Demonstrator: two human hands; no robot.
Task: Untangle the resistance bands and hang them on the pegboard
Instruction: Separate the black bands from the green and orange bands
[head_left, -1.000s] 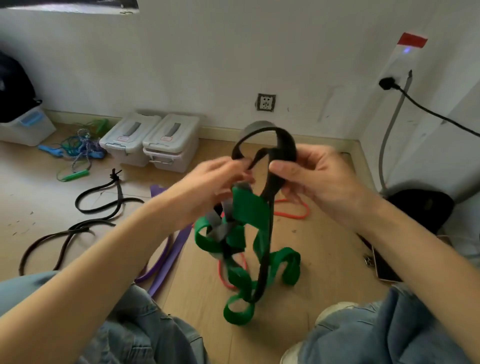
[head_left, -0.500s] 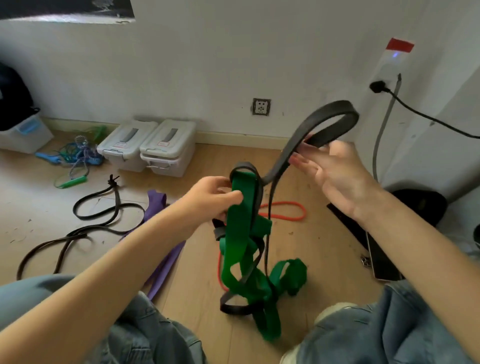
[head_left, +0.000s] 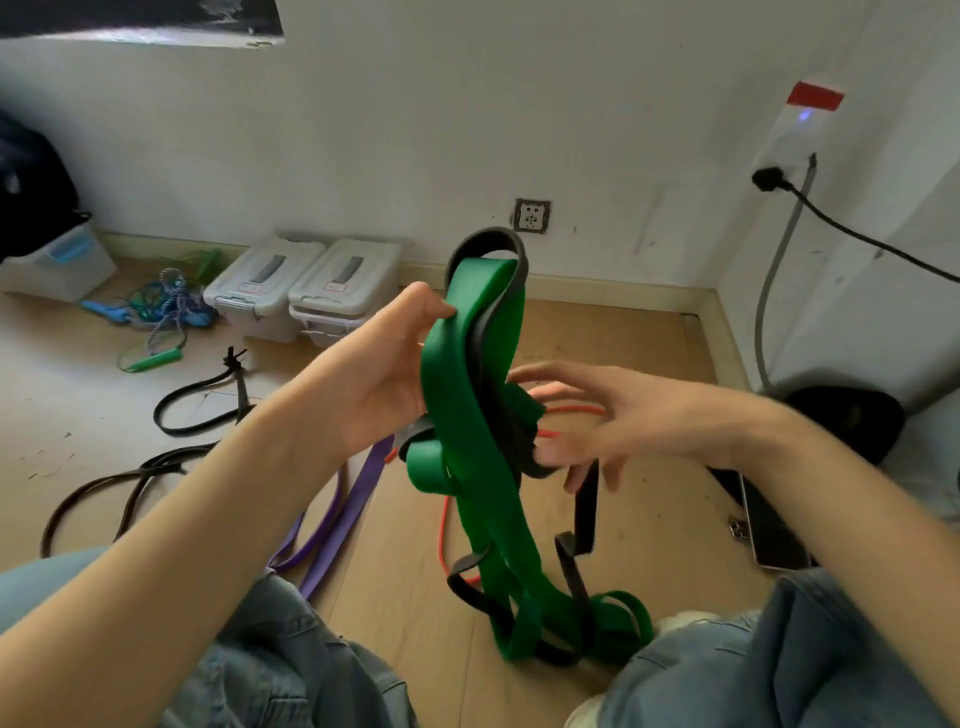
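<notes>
Bare wooden floor (head_left: 639, 525) lies open to the right of the hanging green band (head_left: 467, 415), up to the phone (head_left: 769, 525) by the wall. Leftward, the way is cluttered: purple bands (head_left: 337, 514) just beside the knee, black bands (head_left: 171, 441) beyond, two lidded plastic boxes (head_left: 306, 291) against the skirting. An orange band (head_left: 571, 410) crosses the floor behind the tangle.
</notes>
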